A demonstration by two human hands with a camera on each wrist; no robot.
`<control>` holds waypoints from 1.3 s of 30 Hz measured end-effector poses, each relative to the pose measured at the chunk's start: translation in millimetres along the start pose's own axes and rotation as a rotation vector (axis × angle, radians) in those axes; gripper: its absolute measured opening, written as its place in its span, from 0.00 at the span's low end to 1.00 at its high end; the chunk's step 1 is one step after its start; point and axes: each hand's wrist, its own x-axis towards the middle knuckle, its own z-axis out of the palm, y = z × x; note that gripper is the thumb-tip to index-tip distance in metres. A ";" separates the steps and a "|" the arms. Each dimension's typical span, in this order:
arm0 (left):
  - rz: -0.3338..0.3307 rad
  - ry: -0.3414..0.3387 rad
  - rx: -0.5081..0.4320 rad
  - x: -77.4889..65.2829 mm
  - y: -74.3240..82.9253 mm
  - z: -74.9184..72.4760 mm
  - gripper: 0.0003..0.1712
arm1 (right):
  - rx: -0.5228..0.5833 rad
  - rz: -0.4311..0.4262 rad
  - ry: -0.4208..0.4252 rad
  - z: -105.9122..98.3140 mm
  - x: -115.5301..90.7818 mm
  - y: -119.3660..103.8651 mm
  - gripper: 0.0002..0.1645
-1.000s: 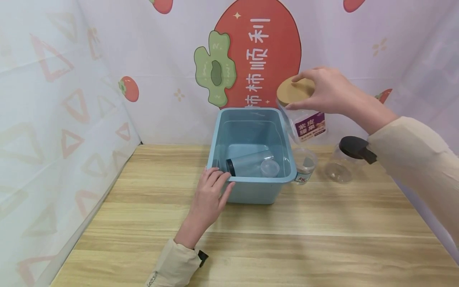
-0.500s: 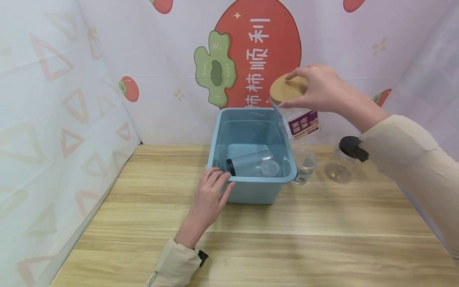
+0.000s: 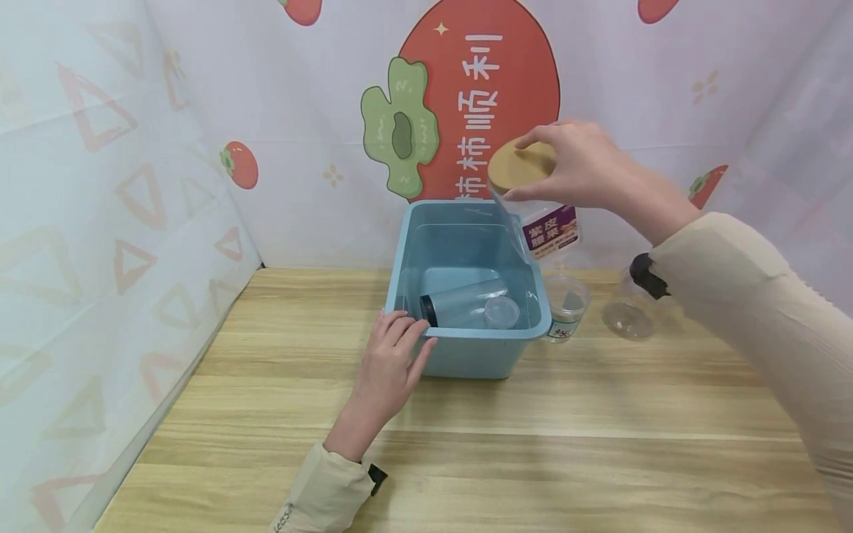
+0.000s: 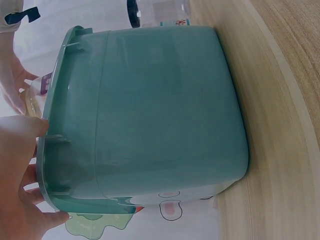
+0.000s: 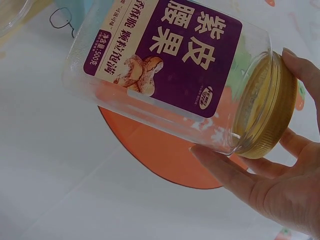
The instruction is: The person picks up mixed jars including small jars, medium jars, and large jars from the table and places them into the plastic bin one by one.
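One wooden table (image 3: 600, 459) bears blue tub (image 3: 473, 357); left hand (image 3: 389, 352), nearer tub, grips it at near left corner. Clear, purple-labelled jar (image 3: 549, 231) in air at tub's right edge, touching or not unclear. Long axis slanted: base down and rightward, top up and leftward. Right hand (image 3: 583, 163), closer to jar than left, grips yellow lid (image 3: 506, 169); jar body hangs below it.
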 end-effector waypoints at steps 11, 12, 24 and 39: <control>-0.015 -0.018 -0.002 0.0 0.5 -0.8 0.12 | 0.041 0.001 0.006 6.7 6.1 -7.7 0.47; -0.016 -0.019 -0.002 0.0 0.5 -1.0 0.12 | 0.042 0.000 0.007 7.3 6.7 -8.4 0.47; -0.008 -0.017 0.004 0.0 0.2 -1.3 0.12 | 0.052 -0.008 -0.011 13.3 15.6 -15.0 0.47; -0.002 -0.006 -0.003 -0.9 -0.9 0.5 0.13 | 0.062 -0.024 -0.032 25.5 23.2 -23.7 0.47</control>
